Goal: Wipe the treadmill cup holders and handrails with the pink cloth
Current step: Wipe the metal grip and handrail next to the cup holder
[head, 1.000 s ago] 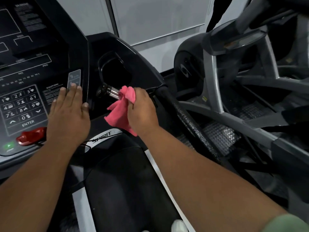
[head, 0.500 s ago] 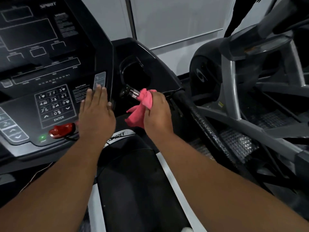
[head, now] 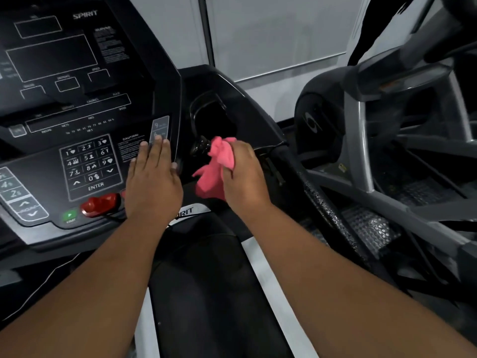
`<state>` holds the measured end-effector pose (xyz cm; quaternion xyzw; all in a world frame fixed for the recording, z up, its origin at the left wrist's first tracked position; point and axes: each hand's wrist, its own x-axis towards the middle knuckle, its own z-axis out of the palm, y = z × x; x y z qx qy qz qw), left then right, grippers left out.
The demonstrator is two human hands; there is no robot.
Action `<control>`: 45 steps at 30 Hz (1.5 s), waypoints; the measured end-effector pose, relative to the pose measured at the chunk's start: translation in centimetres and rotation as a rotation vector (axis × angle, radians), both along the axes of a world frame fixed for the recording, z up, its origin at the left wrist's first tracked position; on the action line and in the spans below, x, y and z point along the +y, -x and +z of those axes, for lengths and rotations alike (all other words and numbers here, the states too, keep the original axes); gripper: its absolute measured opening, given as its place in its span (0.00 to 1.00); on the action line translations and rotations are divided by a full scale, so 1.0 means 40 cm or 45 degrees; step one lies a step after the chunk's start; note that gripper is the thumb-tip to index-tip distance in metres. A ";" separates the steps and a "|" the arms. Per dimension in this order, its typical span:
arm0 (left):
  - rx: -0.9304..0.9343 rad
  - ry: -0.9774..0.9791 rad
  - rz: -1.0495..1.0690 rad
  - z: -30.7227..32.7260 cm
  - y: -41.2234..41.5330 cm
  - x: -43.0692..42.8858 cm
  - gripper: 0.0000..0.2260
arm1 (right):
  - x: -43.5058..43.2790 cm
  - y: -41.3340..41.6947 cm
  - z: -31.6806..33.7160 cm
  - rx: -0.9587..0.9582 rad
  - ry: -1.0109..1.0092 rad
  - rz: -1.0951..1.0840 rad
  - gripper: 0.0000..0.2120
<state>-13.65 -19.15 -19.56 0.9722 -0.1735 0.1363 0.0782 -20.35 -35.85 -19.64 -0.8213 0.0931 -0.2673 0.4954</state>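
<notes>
My right hand [head: 244,174] grips the bunched pink cloth [head: 218,166] and presses it around a short black grip bar [head: 200,146] that juts out below the right cup holder [head: 214,117]. The bar's metal part is hidden under the cloth; only its black end cap shows. The cup holder is a dark oval recess in the black console wing, just above the cloth. My left hand [head: 152,182] lies flat, fingers spread, on the lower right of the treadmill console. The black textured right handrail [head: 325,202] slopes down toward me to the right of my right hand.
The console [head: 77,120] with keypad, green start button and red safety key [head: 100,204] fills the left. The black treadmill belt [head: 206,293] runs below my arms. A grey elliptical machine [head: 374,151] stands close on the right, with a white wall behind.
My view has swung left, bringing more of the console into frame. The pink cloth has slid along the grip bar and now covers its shiny metal part. My left hand stays flat on the console.
</notes>
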 end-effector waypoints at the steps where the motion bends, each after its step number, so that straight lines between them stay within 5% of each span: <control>1: -0.005 -0.001 -0.002 0.000 -0.001 0.000 0.25 | -0.007 -0.007 0.020 0.033 0.008 0.083 0.11; 8: -0.002 0.003 0.010 -0.005 0.002 0.002 0.24 | 0.003 0.021 -0.046 0.064 -0.174 -0.321 0.10; 14: -0.019 0.018 -0.027 -0.005 0.001 0.006 0.24 | 0.004 0.007 0.019 0.005 -0.025 -0.026 0.12; 19: -0.003 0.007 -0.010 0.003 0.007 0.003 0.24 | 0.013 0.012 -0.049 0.063 -0.135 -0.237 0.11; 23: -0.003 0.024 0.004 0.003 0.009 -0.004 0.24 | 0.016 0.014 -0.028 0.009 0.009 -0.156 0.16; 29: 0.092 0.221 0.053 0.022 0.016 -0.044 0.24 | -0.031 0.025 -0.016 0.130 -0.159 -0.089 0.08; 37: -0.051 0.588 -0.254 0.120 0.125 -0.174 0.25 | -0.214 0.084 0.002 0.072 -0.332 -0.378 0.16; 41: -0.169 0.185 -0.462 0.112 0.125 -0.219 0.22 | -0.288 0.113 0.025 0.123 0.019 -0.391 0.15; 45: -0.192 -0.116 -0.442 0.065 0.107 -0.232 0.24 | -0.289 0.081 -0.047 0.423 0.452 -0.321 0.20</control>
